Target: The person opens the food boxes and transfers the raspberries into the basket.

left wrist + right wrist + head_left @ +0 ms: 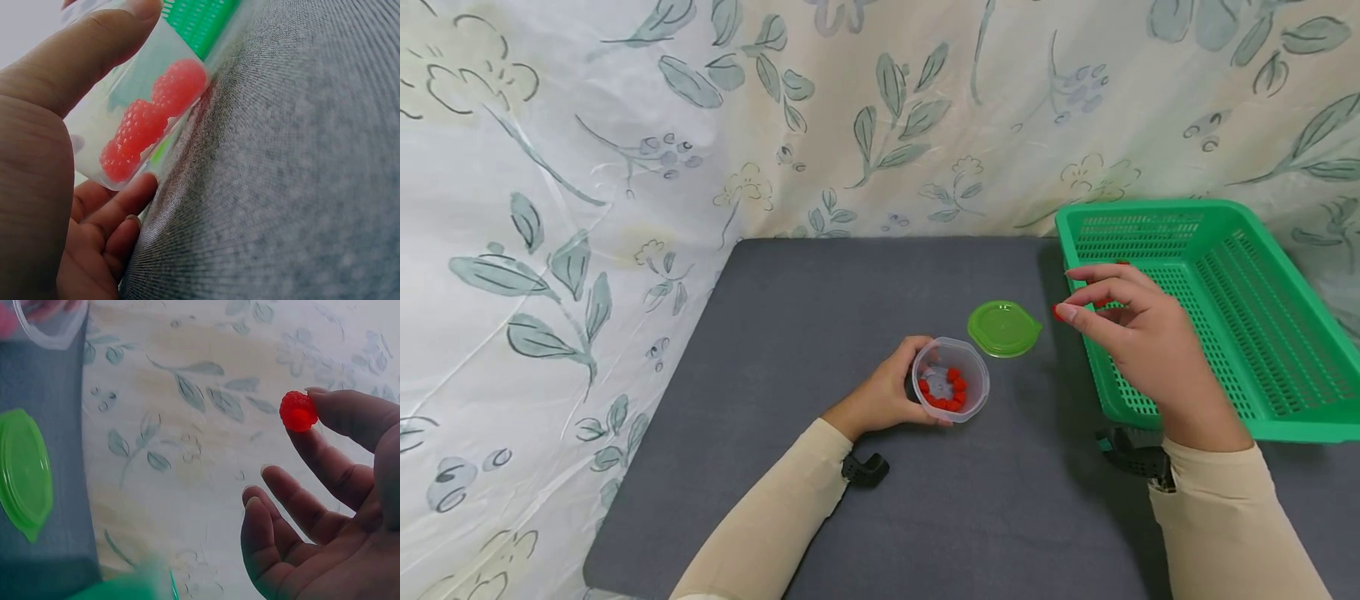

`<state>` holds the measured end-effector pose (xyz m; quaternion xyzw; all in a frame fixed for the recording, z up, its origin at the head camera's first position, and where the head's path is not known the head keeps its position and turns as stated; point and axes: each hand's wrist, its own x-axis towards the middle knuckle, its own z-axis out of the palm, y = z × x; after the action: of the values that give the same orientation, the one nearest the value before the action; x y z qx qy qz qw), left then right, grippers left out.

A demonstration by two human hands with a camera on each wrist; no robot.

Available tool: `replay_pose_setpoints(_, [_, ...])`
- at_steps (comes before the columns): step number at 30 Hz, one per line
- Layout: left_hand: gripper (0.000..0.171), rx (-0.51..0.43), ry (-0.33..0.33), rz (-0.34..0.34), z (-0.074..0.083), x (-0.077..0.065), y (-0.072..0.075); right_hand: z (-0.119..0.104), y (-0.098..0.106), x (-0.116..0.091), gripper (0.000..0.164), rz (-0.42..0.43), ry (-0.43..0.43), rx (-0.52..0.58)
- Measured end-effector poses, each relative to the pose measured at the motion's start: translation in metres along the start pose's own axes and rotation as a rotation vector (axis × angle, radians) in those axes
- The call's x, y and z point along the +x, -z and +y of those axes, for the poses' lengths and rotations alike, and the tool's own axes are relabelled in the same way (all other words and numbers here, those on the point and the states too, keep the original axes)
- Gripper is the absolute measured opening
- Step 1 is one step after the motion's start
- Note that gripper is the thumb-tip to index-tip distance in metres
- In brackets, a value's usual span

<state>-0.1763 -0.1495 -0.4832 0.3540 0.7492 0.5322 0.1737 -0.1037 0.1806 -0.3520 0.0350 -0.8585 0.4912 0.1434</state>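
Observation:
My left hand (891, 392) grips a clear plastic tub (977, 392) by its side, thumb in front and fingers around the back. Several red raspberries (953, 405) lie on the tub's bottom, some lined up along its wall in the left wrist view. Between thumb and index finger, my right hand (1150, 342) pinches one raspberry (299, 412), its other fingers spread loosely. That hand is raised over the left rim of a green basket (1292, 275). More red bits show in the basket, partly hidden behind the fingers.
A green lid (1003, 329) lies on the dark grey table (820, 300), just behind and right of the tub. Floral sheeting (895, 108) hangs along the back and left of the table. The basket's perforated walls rise at the right.

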Motion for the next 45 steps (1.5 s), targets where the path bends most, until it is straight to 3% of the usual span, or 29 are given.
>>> replay_pose_setpoints(10, [0.101,-0.012,0.007,0.002,0.001,0.0,0.001,-0.003,0.044,0.016,0.026,0.01,-0.077,-0.09])
replay_pose_setpoints(17, [0.099,0.007,0.012,-0.004,0.001,0.0,0.002,0.008,0.067,0.036,0.035,0.018,-0.143,-0.176])
replay_pose_setpoints(22, [0.099,0.001,0.014,-0.009,0.002,0.0,0.002,0.021,0.078,0.05,0.045,-0.037,-0.214,-0.248])
replay_pose_setpoints(27, [0.1,-0.002,0.002,-0.004,0.0,0.0,0.001,0.035,0.084,0.06,0.052,-0.09,-0.266,-0.244])
replay_pose_setpoints(36, [0.1,0.001,-0.012,-0.004,-0.001,0.001,0.002,0.06,0.096,0.078,0.044,-0.186,-0.246,-0.156])
replay_pose_setpoints(41, [0.1,-0.017,-0.009,-0.001,0.0,0.001,0.003,0.069,0.102,0.091,0.046,-0.23,-0.253,-0.188])
replay_pose_setpoints(45, [0.099,-0.037,-0.016,-0.001,0.013,0.0,0.004,0.078,0.104,0.101,0.048,-0.274,-0.294,-0.232])
